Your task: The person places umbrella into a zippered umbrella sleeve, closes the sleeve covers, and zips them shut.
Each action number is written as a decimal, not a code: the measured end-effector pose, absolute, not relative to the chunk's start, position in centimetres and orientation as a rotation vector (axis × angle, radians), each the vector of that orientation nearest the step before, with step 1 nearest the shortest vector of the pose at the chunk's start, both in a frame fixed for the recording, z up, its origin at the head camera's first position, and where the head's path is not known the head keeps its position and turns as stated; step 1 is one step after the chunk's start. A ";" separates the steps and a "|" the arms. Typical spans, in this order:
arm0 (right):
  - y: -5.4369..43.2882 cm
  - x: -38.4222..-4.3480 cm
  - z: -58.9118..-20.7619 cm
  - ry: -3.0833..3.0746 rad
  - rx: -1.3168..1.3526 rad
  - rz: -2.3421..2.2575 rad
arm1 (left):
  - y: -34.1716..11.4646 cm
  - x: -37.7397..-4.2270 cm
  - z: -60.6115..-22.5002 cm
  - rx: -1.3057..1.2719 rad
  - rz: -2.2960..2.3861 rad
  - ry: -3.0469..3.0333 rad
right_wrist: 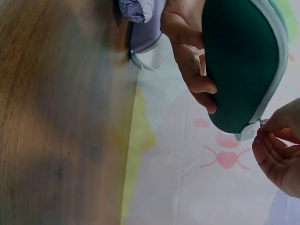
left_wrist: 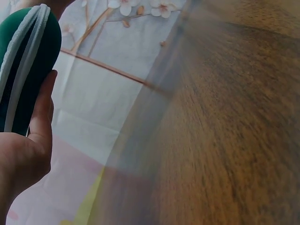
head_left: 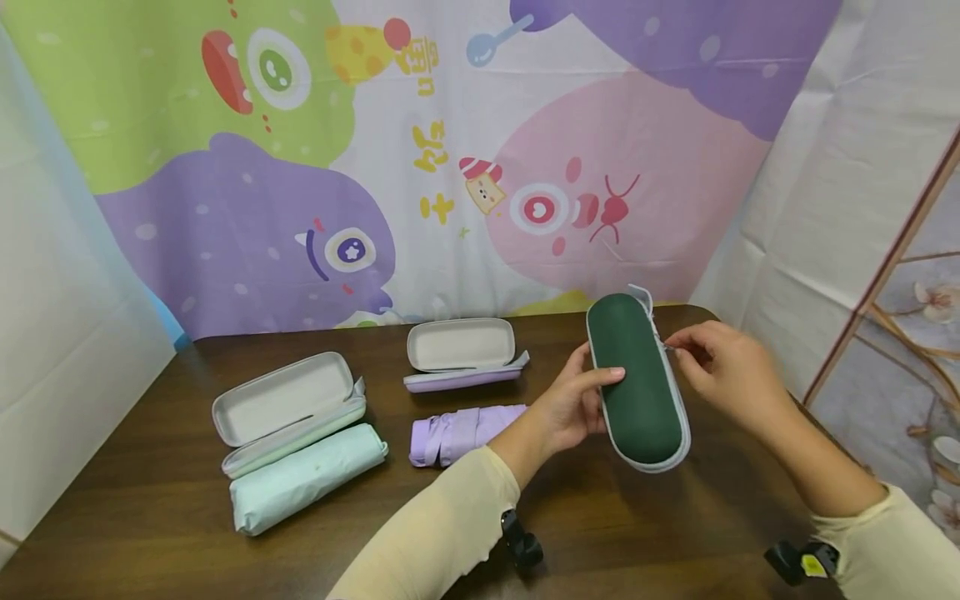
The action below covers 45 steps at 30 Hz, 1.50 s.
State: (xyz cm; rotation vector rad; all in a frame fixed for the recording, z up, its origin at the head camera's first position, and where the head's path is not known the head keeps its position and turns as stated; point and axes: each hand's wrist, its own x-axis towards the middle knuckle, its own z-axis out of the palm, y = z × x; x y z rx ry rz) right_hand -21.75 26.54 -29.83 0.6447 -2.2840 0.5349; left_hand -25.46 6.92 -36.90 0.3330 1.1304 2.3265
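My left hand holds the dark green case above the wooden table, thumb across its front, while my right hand pinches at its grey zip edge; leftward, an open lilac case and an open mint case lie behind folded bundles.

Backdrop cloth, far side of scene: one column of yellow characters, printed sideways left of a pink cartoon figure, none legible with certainty.

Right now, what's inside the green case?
Can't tell: the green case hides its interior from every view. Only its outside and pale zipper edging show. The left hand holds it; the right hand pinches at the edging.
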 end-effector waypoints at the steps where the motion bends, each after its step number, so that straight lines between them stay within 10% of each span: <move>1: 26.4 -21.7 -29.8 -2.266 0.663 0.519 | 6.9 -25.5 -36.9 0.333 2.326 1.132; 45: 24.1 -18.7 -29.4 -2.099 0.890 0.380 | 6.0 -26.9 -37.0 0.175 2.649 0.859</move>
